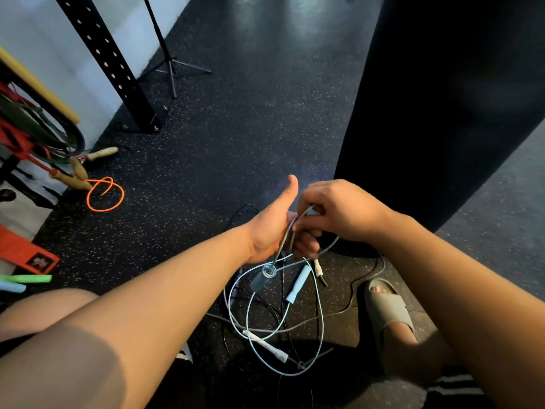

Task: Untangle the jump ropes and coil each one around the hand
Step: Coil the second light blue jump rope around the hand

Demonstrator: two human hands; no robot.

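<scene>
My left hand point(272, 228) is held up with the thumb raised and its fingers closed around strands of a pale blue jump rope point(320, 314). My right hand point(339, 212) pinches the same cord just beside the left palm. Below the hands the rope hangs in tangled loops. A grey-blue handle point(261, 280) and a light blue handle point(299, 283) dangle there. A white handle point(271, 346) lies on the floor among thin black cords point(352, 293).
An orange rope point(104, 193) with wooden handles point(101, 153) lies at the left by a rack of coloured bands point(32, 125). A black perforated post point(118, 75) and a tripod point(174, 66) stand behind. A large black bag point(442, 98) rises at the right. My sandalled foot point(389, 308) is beside the tangle.
</scene>
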